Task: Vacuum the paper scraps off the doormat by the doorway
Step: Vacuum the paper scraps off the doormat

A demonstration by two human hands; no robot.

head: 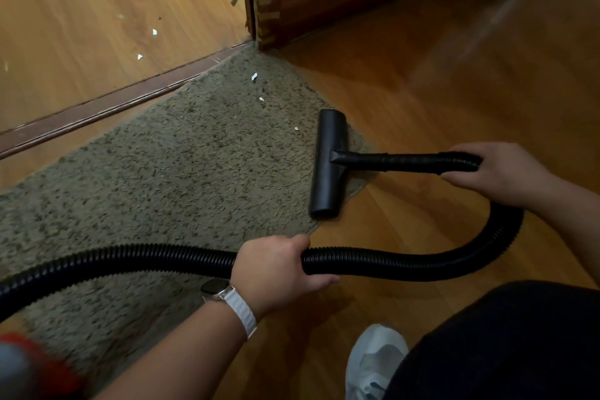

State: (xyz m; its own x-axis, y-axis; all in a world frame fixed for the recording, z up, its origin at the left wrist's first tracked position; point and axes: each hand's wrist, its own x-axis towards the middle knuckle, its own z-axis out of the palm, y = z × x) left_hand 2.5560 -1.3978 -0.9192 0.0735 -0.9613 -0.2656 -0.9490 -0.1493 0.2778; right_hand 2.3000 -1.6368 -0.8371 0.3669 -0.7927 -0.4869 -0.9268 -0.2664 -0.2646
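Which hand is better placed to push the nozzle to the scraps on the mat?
Right. The right hand grips the hose just behind the nozzle, so it likely steers it to the scraps on the mat. The left hand holds the hose farther back.

The hose (97, 263) exits left near a blurred red-grey object (29, 364).

Wood floor (422, 101) carrying a shaggy doormat (181, 166) beside the threshold strip (107, 107).
3 paper scraps (254, 76) lie on the mat, a black vacuum nozzle (328, 166) rests across its right edge, and more scraps (154, 31) dot the boards beyond the strip.
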